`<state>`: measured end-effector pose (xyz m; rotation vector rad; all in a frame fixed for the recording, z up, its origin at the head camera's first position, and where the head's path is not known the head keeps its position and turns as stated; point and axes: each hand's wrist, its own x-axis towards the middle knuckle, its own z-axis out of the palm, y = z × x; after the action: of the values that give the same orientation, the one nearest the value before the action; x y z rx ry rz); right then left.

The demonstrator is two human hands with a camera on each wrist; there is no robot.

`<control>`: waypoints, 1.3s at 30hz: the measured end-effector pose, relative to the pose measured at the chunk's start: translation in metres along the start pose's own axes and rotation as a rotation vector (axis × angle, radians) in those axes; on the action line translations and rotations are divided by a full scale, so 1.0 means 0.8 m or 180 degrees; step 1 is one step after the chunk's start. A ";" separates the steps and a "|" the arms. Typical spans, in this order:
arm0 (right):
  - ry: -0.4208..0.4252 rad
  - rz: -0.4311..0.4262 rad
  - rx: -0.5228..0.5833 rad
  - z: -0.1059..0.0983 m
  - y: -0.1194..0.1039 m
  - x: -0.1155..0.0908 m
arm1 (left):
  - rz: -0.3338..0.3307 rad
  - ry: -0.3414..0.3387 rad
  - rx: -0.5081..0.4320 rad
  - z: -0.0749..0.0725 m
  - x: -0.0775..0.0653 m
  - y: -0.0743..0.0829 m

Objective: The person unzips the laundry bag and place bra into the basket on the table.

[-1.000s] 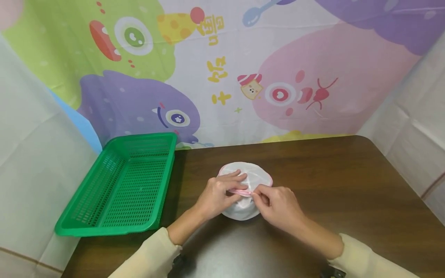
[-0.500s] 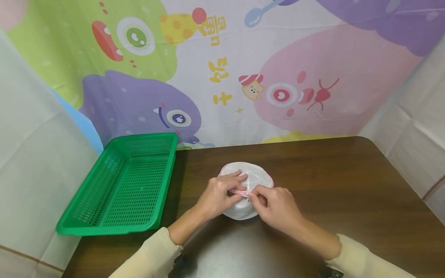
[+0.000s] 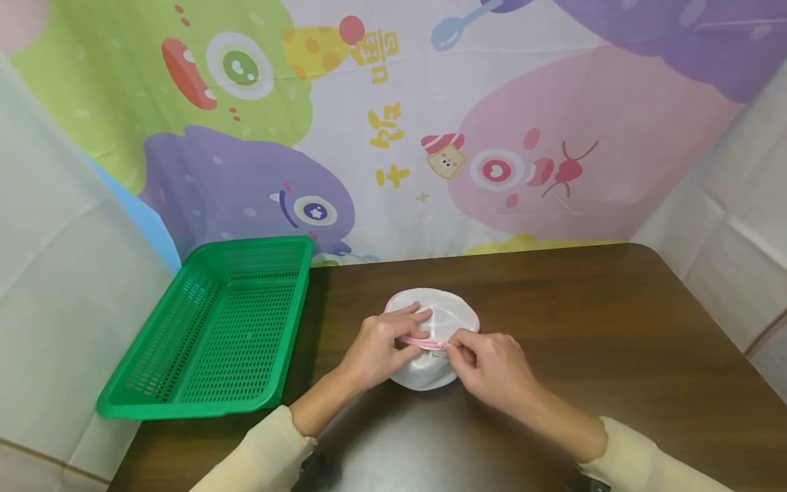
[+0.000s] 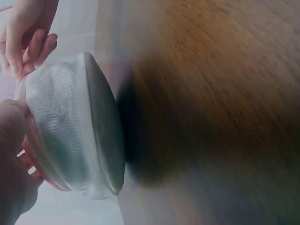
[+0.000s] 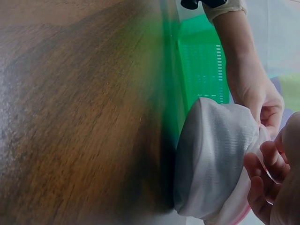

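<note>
A round white mesh laundry bag (image 3: 451, 316) with pink edging stands on the table in front of me. A pink zipper (image 3: 424, 341) runs along the near side of its lid. My left hand (image 3: 380, 345) lies over the bag's left side, with fingers on the lid and thumb at the near side, pinching the zipper edge. At the zipper's right end, my right hand (image 3: 492, 362) pinches with thumb and index finger; the zipper pull is hidden there. In the left wrist view the mesh side (image 4: 61, 112) bulges above the flat base. The bag's contents cannot be seen.
A green plastic basket (image 3: 279, 362) with slotted walls stands at the table's left. The dark wooden table (image 3: 584, 307) extends to the right. Behind it hangs a cartoon-printed cloth (image 3: 393, 219), with pale panels (image 3: 738, 225) at both sides.
My left hand has shifted slightly left along with the bag. My right hand keeps its pinch at the zipper's end, and a little more pink zipper shows between the hands.
</note>
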<state>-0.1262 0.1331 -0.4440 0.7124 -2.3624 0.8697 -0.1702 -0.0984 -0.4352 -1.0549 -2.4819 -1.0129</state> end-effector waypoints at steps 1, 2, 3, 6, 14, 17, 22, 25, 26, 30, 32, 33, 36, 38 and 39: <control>0.0007 -0.0004 0.0007 0.000 0.000 0.000 | -0.0010 0.0003 0.0011 0.000 0.000 0.000; 0.0014 -0.0007 0.0011 0.000 0.000 0.000 | -0.0030 0.0005 0.0018 0.000 -0.001 0.000; 0.0022 -0.0008 0.0011 -0.001 0.000 0.000 | -0.0048 0.0011 0.0042 0.001 -0.002 0.000; 0.0039 -0.0005 0.0004 -0.001 0.001 0.001 | -0.0120 0.0023 0.0092 0.002 -0.006 0.000; 0.0063 0.0030 -0.0016 -0.005 0.004 0.001 | -0.0205 -0.0084 -0.0040 0.009 -0.004 0.001; 0.0064 0.0034 -0.0007 -0.007 0.004 0.002 | -0.0187 -0.0068 -0.0093 0.013 -0.001 0.002; 0.0062 0.0070 0.0010 -0.011 0.004 0.005 | -0.0147 -0.0008 -0.0176 0.019 0.003 0.005; 0.0038 0.0104 0.0014 -0.012 0.004 0.004 | -0.0140 0.0025 -0.0178 0.021 0.004 0.007; 0.0028 0.0109 0.0012 -0.012 0.004 0.004 | -0.0135 0.0034 -0.0167 0.021 0.004 0.007; 0.0042 0.0084 -0.0003 -0.011 0.004 0.003 | -0.0085 0.0067 -0.0158 0.020 0.004 0.010; 0.0073 0.0057 -0.0013 -0.010 0.004 0.003 | -0.0061 0.0093 -0.0173 0.019 0.003 0.011; 0.0088 0.0046 -0.0014 -0.009 0.004 0.004 | -0.0057 0.0108 -0.0173 0.019 0.003 0.011; 0.0110 0.0031 -0.0020 -0.008 0.005 0.004 | -0.0064 0.0127 -0.0176 0.017 0.002 0.011; 0.0107 0.0033 -0.0018 -0.007 0.005 0.005 | -0.0048 0.0096 -0.0160 0.016 0.002 0.011; 0.0102 0.0035 -0.0021 -0.007 0.005 0.005 | -0.0028 0.0072 -0.0152 0.016 0.003 0.010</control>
<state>-0.1302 0.1385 -0.4398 0.6786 -2.3419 0.8713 -0.1655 -0.0844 -0.4394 -1.0416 -2.4581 -1.0857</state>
